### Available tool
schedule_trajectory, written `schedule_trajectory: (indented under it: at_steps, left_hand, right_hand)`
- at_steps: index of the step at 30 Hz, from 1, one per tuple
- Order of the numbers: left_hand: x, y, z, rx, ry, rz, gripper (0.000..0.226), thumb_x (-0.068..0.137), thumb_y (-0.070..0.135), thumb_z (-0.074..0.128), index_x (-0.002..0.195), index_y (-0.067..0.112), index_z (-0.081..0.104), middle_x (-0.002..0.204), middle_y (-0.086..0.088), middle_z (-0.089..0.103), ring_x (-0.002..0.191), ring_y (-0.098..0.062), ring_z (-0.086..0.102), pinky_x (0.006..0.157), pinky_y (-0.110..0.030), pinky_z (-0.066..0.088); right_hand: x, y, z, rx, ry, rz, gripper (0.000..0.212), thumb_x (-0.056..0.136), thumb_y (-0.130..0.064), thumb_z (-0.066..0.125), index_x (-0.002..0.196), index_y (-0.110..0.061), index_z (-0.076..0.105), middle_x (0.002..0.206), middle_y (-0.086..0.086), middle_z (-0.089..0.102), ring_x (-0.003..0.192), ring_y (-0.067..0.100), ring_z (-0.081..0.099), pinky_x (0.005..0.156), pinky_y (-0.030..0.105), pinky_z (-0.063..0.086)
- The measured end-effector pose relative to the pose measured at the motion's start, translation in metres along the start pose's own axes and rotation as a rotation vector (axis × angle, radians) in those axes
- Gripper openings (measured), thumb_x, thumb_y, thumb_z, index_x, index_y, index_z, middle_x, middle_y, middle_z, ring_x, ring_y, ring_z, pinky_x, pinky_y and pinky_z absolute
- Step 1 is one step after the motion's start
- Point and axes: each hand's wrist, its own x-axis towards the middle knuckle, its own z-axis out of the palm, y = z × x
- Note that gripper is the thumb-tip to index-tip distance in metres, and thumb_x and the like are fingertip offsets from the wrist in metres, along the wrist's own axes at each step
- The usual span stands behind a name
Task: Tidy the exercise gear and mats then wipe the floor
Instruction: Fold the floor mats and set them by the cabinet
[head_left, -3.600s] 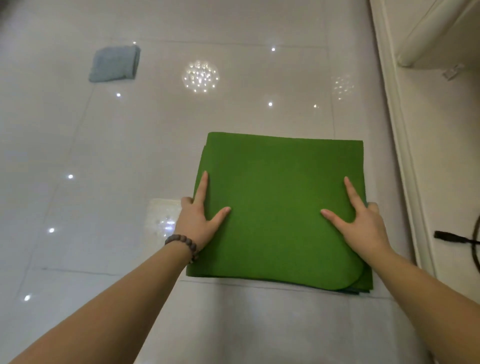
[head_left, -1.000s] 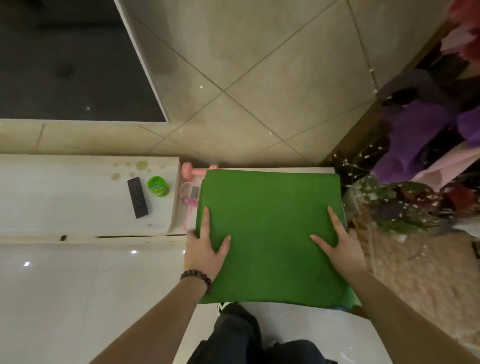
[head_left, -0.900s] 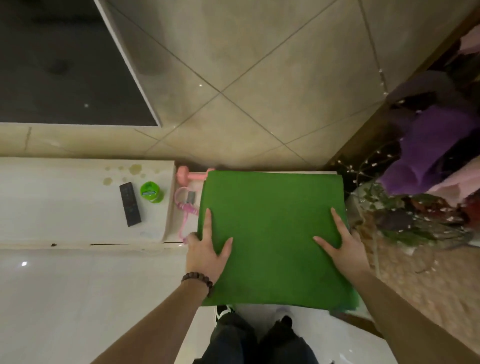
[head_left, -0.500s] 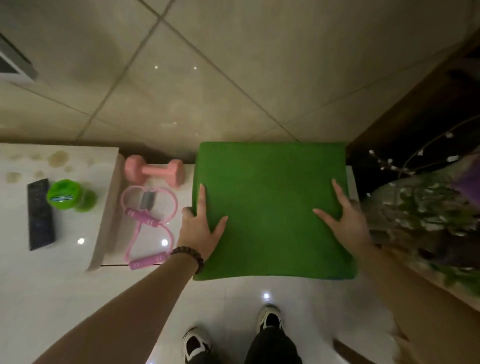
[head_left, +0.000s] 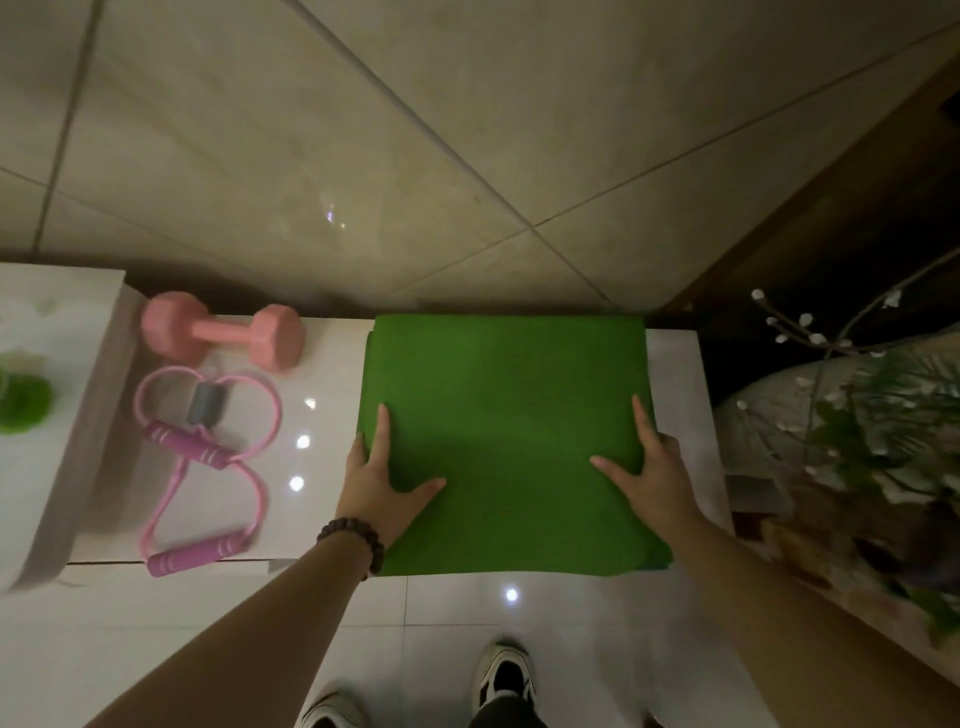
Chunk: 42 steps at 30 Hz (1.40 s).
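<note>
Folded green mat (head_left: 506, 441) sits on white ledge (head_left: 332, 364), right of pink dumbbell (head_left: 221, 336). Left hand (head_left: 376, 491) & right hand (head_left: 652, 480) grip its sides, thumbs on top. Front edge hangs off ledge, so mat could slip down.

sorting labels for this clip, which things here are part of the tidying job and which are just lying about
Part of the job:
folded green mat, held at its sides by the left hand and right hand
pink dumbbell
pink resistance band

Just lying about:
green round object, blurred
flower arrangement
</note>
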Motion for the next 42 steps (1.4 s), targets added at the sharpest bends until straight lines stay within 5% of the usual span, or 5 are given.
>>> schedule_trajectory:
  at_steps: [4,10,18,24,42]
  left_hand:
    - [0.008,0.016,0.015,-0.007,-0.030,0.048,0.117,0.073,0.045,0.078,0.142,0.053,-0.016,0.158,-0.003,0.009,0.142,-0.029,0.024,0.113,-0.049,0.032]
    - [0.015,0.024,0.030,0.217,-0.029,0.038,0.113,0.079,0.056,0.066,0.126,0.054,-0.037,0.158,-0.007,-0.001,0.146,-0.032,0.013,0.115,-0.048,0.029]
    - [0.009,0.018,0.036,0.259,-0.018,0.047,0.115,0.079,0.063,0.062,0.122,0.051,-0.044,0.157,-0.009,-0.010,0.147,-0.033,0.007,0.116,-0.047,0.027]
    - [-0.002,0.011,0.041,0.134,0.006,0.039,0.117,0.078,0.058,0.067,0.123,0.057,-0.041,0.158,-0.004,-0.015,0.147,-0.032,0.009,0.115,-0.047,0.029]
    - [0.011,0.001,0.027,0.258,-0.095,0.112,0.115,0.078,0.061,0.064,0.128,0.052,-0.039,0.158,-0.003,-0.019,0.148,-0.029,0.000,0.118,-0.045,0.023]
  right_hand:
    - [0.006,0.013,-0.015,-0.040,0.087,0.012,0.094,0.083,-0.044,0.067,0.149,-0.043,0.000,0.141,0.015,0.035,0.121,0.032,0.047,0.099,0.039,0.040]
    - [0.023,0.022,-0.011,-0.172,-0.061,0.069,0.091,0.088,-0.052,0.055,0.142,-0.047,-0.018,0.143,0.021,0.026,0.122,0.038,0.046,0.103,0.045,0.038]
    - [0.025,0.032,-0.022,-0.161,-0.095,-0.030,0.092,0.087,-0.043,0.061,0.145,-0.044,-0.010,0.145,0.018,0.029,0.125,0.036,0.044,0.103,0.041,0.037]
    - [0.040,0.028,-0.030,-0.123,-0.075,-0.115,0.086,0.087,-0.035,0.063,0.145,-0.047,0.000,0.143,0.016,0.032,0.126,0.034,0.042,0.105,0.039,0.035]
    - [0.022,0.017,-0.021,-0.131,-0.149,0.091,0.087,0.088,-0.034,0.062,0.143,-0.047,-0.005,0.144,0.020,0.026,0.124,0.038,0.043,0.106,0.040,0.034]
